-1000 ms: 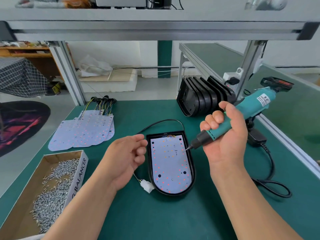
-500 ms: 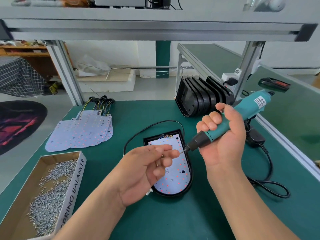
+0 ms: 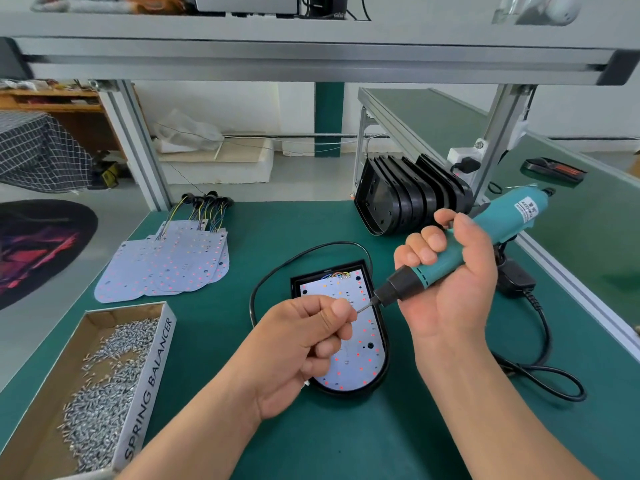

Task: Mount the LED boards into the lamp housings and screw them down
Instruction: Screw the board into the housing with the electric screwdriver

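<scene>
A black lamp housing lies on the green mat with a white LED board seated in it. My right hand grips a teal electric screwdriver, its bit slanting down to the left above the board. My left hand hovers over the board's left half with fingers curled, thumb and forefinger pinched at the bit's tip. Whatever it pinches is too small to make out. A black cable loops out from the housing's top.
A cardboard box of loose screws sits at the front left. Spare LED boards with wires lie fanned at the back left. Empty black housings stand stacked at the back right. The screwdriver's power cord coils at the right, near the bench's aluminium edge.
My left hand moved from beside the housing's left edge to over the board, up to the bit's tip. The screwdriver shifted slightly left.
</scene>
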`<state>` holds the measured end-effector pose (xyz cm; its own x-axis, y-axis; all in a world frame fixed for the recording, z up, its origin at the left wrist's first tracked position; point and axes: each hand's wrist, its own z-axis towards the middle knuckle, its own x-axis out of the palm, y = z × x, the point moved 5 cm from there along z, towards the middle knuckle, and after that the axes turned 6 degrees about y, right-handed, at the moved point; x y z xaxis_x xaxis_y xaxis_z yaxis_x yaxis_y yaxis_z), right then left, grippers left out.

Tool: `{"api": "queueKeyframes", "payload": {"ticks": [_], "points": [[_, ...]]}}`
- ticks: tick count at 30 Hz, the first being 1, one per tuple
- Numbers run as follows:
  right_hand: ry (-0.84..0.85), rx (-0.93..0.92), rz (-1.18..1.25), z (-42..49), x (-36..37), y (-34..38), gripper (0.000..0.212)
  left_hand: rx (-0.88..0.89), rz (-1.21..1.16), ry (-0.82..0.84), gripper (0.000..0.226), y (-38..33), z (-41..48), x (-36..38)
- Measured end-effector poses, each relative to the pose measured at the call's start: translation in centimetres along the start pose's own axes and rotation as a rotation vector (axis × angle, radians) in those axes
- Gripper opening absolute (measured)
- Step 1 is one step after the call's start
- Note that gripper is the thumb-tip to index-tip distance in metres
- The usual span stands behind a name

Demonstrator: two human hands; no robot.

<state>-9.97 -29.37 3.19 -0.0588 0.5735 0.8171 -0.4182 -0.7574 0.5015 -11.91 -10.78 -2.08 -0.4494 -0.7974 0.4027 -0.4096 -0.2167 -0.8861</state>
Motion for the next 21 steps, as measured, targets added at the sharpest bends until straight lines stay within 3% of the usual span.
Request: {"api": "queueKeyframes", "payload": {"ticks": [9,21], "points": [[0.012,-0.016,-0.001,-0.13,0.28,0.35,0.01,-0.032,-0.175,0.032,0.027,0.37,0.25,-0.24],[0.033,-0.005,-0.01,-0.3,0.55,-0.05,0.013,-0.04,-0.122,0.033,0.026,0.51,0.11,0.08]]}}
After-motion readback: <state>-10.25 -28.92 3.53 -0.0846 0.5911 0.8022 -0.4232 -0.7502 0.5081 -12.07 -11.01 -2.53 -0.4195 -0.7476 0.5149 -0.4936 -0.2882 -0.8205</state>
